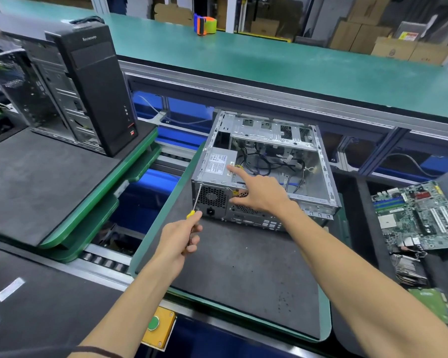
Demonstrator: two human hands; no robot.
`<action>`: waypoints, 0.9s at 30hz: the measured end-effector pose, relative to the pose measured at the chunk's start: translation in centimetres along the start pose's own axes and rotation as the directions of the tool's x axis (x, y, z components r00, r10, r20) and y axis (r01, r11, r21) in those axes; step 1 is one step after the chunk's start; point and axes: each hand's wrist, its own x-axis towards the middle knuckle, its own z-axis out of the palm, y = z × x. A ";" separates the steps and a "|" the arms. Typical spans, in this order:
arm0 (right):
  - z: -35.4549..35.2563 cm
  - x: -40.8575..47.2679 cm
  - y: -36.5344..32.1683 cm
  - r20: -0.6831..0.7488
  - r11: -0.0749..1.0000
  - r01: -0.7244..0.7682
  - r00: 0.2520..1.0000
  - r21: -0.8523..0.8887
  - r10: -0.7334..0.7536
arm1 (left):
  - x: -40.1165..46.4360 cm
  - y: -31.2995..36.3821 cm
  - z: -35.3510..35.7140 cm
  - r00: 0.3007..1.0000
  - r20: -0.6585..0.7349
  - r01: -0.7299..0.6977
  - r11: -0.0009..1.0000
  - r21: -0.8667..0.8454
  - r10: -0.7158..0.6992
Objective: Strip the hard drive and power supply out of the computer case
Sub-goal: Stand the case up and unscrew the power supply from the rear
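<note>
Head view: I see the open computer case (267, 166) lying on its side on a dark mat edged in green (233, 275), its rear panel facing me. The power supply (219, 164) sits in the near-left corner of the case, label up, with loose cables (269, 161) tangled beside it. I cannot make out a hard drive inside. My left hand (179, 239) is wrapped in a fist around a yellow-handled screwdriver (195, 202), whose tip touches the upper-left corner of the rear panel, by the fan grille. My right hand (259, 192) is spread, index finger stretched onto the power supply's top edge, thumb against the rear panel. A black tower (93, 86) stands on a pallet to the left; a bare motherboard (419, 215) lies to the right.
</note>
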 end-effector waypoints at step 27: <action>-0.6 -0.1 -0.1 -0.001 1.000 -0.016 1.000 0.025 0.016 | -1.0 1.9 -0.1 0.979 0.145 0.168 0.969 -0.179 -0.143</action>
